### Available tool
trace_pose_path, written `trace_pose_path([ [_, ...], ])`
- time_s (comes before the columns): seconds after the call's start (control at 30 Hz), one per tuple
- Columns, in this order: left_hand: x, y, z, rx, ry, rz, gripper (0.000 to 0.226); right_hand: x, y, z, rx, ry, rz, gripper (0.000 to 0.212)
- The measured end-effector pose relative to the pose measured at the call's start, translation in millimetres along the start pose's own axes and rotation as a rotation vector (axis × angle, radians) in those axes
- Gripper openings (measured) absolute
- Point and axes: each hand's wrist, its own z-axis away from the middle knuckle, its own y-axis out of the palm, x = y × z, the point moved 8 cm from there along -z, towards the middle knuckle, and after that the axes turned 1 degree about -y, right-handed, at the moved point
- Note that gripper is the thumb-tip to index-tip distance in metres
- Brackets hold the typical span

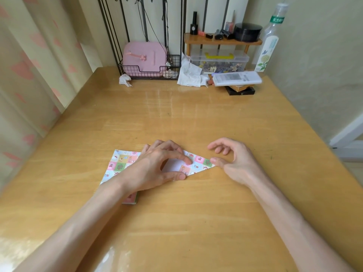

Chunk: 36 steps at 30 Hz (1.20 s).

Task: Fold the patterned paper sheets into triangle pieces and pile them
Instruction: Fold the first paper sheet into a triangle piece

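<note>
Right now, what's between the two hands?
Head view: the paper's folded right corner, lying on the table. The left hand presses it; the right hand's thumb sits at its tip.

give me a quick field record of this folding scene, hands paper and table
surface: wooden table
work piece: patterned paper sheet, partly folded, pale plain side showing
left hand: index finger and thumb press the sheet flat
right hand: thumb touches the sheet's right corner, fingers loosely curled
paper stack: corner shows beneath the left forearm
back of table: wire basket, clear box, bottle
</note>
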Motion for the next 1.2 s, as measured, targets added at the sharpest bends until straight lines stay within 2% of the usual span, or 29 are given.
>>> trace_pose_path([
  [0.37,-3,-2,1,-0.031,0.033,-0.045,0.035,2,-6,2,0.033,-0.069,-0.011,0.028],
  [0.47,-5,-4,2,-0.049,0.043,-0.093,0.037,3,-10,2,0.011,-0.085,-0.076,0.019],
  [0.53,-7,-4,3,-0.055,0.039,-0.091,0.039,7,-12,4,-0.033,-0.126,-0.054,0.008],
  [0.67,-16,-3,5,-0.066,0.1,-0.057,0.028,23,-5,11,-0.074,-0.273,0.061,0.014],
  [0.7,-16,-2,5,-0.054,0.111,-0.054,0.034,24,-3,11,-0.058,-0.295,0.063,0.015],
  [0.8,-12,-1,7,0.004,0.142,-0.075,0.071,21,8,12,0.036,-0.293,0.076,0.014],
  [0.83,-10,-3,8,0.008,0.154,-0.087,0.075,19,10,11,0.056,-0.282,0.074,0.013],
  [1.03,-13,-20,11,-0.127,0.251,-0.213,0.039,16,8,9,0.025,-0.287,0.077,0.008],
  [1.2,-30,-20,15,-0.178,0.36,-0.277,0.02,16,8,8,0.015,-0.281,0.085,0.008],
])
